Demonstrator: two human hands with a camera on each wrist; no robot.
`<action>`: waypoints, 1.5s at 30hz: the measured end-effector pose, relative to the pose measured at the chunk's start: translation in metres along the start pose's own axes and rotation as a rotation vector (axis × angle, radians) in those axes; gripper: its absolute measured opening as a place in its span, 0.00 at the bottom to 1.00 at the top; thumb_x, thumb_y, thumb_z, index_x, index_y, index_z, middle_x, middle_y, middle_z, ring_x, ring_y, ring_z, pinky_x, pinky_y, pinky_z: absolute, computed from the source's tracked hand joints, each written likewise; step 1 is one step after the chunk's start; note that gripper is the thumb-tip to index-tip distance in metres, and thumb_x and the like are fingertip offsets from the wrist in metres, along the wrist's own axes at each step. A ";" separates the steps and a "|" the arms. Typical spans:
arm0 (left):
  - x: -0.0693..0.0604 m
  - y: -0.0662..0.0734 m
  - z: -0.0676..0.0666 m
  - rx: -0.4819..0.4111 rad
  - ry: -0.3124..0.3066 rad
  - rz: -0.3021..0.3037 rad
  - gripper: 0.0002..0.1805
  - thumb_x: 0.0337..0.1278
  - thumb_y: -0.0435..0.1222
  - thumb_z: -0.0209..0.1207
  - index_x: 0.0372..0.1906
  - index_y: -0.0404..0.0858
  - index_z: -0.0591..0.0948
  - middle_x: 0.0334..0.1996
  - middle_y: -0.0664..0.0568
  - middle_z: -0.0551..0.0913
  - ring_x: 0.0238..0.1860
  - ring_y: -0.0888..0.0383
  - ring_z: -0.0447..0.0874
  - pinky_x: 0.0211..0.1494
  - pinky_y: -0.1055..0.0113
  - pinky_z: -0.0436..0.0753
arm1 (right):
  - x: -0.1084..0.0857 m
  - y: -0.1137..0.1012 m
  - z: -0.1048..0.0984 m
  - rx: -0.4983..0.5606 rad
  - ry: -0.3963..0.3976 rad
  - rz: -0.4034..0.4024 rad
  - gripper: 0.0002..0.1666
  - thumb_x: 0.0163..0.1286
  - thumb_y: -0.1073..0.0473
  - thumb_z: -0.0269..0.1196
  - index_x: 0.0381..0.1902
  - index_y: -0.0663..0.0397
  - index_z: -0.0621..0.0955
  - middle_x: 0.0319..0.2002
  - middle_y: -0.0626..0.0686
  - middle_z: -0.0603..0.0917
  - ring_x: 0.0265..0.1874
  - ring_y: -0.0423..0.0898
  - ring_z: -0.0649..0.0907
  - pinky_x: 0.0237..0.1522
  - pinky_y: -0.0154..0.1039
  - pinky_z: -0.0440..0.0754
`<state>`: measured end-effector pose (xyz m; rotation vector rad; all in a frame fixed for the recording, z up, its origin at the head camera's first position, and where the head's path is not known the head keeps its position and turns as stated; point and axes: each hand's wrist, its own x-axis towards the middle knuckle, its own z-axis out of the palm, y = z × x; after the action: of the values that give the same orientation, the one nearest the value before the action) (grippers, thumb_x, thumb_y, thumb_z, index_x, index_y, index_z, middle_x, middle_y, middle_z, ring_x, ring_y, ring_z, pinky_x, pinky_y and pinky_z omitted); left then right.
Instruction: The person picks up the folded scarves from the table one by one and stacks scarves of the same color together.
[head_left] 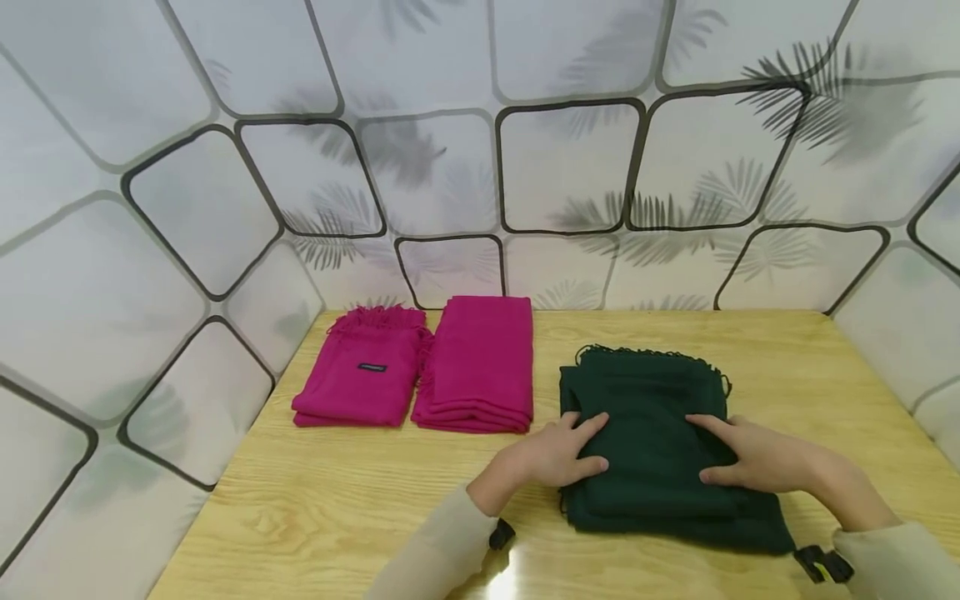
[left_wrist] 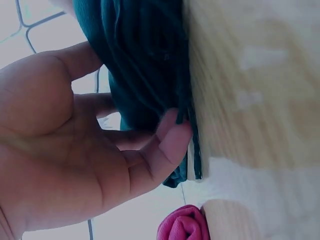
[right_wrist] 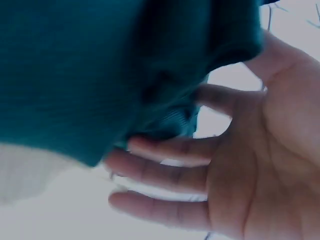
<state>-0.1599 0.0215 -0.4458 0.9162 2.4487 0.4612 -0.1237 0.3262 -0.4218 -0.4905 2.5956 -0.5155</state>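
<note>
A dark green fringed cloth (head_left: 645, 450), folded in uneven layers, lies on the right half of the table. My left hand (head_left: 558, 454) rests on its left side, thumb and fingertips on top; in the left wrist view that hand (left_wrist: 100, 140) has its other fingers along the fringed edge (left_wrist: 185, 75). On the cloth's right side lies my right hand (head_left: 772, 457), thumb and forefinger on top. The right wrist view shows this hand (right_wrist: 225, 165) with fingers extended beside and under hanging green folds (right_wrist: 100, 75).
Two folded magenta cloths lie at the back left of the wooden table (head_left: 315, 517): one with a dark label (head_left: 352, 383), the other (head_left: 480, 367) close against its right side. Patterned fabric walls (head_left: 570, 167) stand behind and at both sides.
</note>
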 end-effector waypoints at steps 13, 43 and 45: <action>-0.024 -0.022 -0.017 -0.039 0.018 0.040 0.35 0.73 0.52 0.52 0.77 0.44 0.60 0.72 0.44 0.64 0.70 0.49 0.66 0.68 0.60 0.70 | 0.016 -0.042 -0.032 -0.131 0.091 -0.065 0.47 0.66 0.43 0.67 0.71 0.67 0.66 0.61 0.77 0.69 0.54 0.70 0.77 0.49 0.64 0.77; -0.034 -0.167 -0.074 0.079 0.179 -0.449 0.51 0.59 0.55 0.65 0.79 0.42 0.53 0.74 0.33 0.51 0.72 0.35 0.50 0.68 0.41 0.66 | 0.207 -0.181 0.023 -0.242 -0.028 0.040 0.51 0.69 0.35 0.60 0.80 0.45 0.51 0.78 0.67 0.42 0.73 0.72 0.52 0.64 0.69 0.65; -0.038 -0.167 -0.074 0.090 0.161 -0.457 0.52 0.60 0.56 0.64 0.80 0.40 0.51 0.75 0.34 0.50 0.73 0.35 0.49 0.70 0.43 0.65 | 0.207 -0.184 0.029 -0.281 -0.062 0.062 0.52 0.69 0.35 0.59 0.81 0.43 0.49 0.79 0.65 0.41 0.74 0.71 0.52 0.64 0.69 0.64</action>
<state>-0.2615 -0.1347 -0.4493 0.3368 2.7349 0.2695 -0.2364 0.0726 -0.4398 -0.5046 2.6251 -0.1121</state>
